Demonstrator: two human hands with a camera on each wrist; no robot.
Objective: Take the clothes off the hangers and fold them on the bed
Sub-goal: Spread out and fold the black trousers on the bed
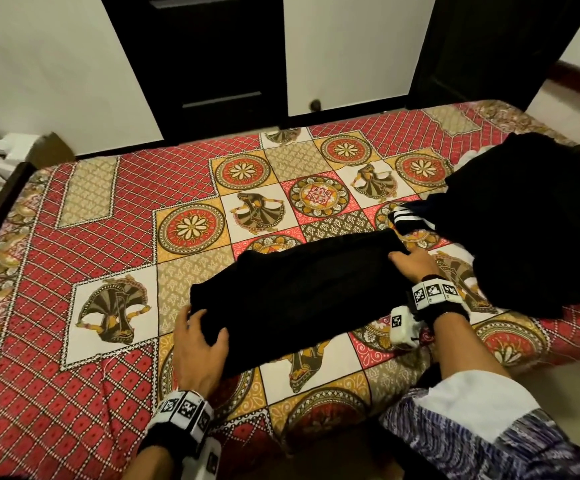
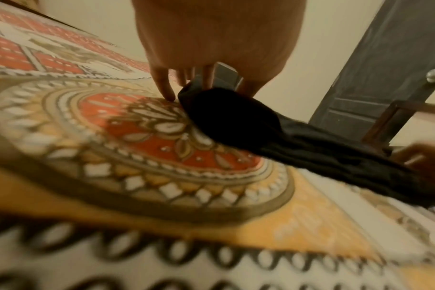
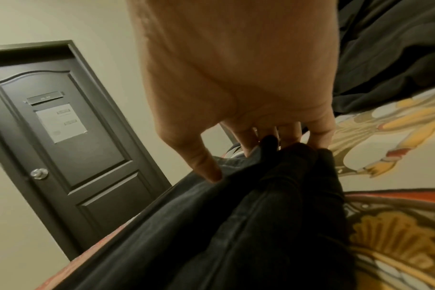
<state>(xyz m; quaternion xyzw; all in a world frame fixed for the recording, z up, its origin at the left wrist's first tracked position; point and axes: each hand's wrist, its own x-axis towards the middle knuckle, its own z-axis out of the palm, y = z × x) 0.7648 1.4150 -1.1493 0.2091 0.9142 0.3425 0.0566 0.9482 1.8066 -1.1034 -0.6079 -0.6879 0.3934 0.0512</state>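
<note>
**Black garment lying folded across the bed, a hand at each end**

A black garment (image 1: 299,289) is lying as a long folded band slantwise on the patterned bedspread (image 1: 108,209) of the bed, near its front edge.

Just beyond its far right end, a dark piece with white stripes (image 1: 408,218) is poking out from under a large heap of black clothes (image 1: 531,230), which is covering the right side of the bed and crowding that end of the garment. Behind the bed, a dark door (image 3: 70,137) with a round knob and a paper sheet is standing in a pale wall (image 1: 39,64).

The left hand (image 1: 200,344) is reaching forward, palm down, its fingers (image 2: 164,86) curling round the near left end of the garment, with the thumb on top and one fingertip touching the bedspread. The right hand (image 1: 411,263) is lying over the far right end, its fingers (image 3: 246,141) bending down into the bunched cloth and gripping it, thumb pressing on the top layer. Both wrists are wearing bands with black-and-white square markers (image 1: 435,292).
</note>
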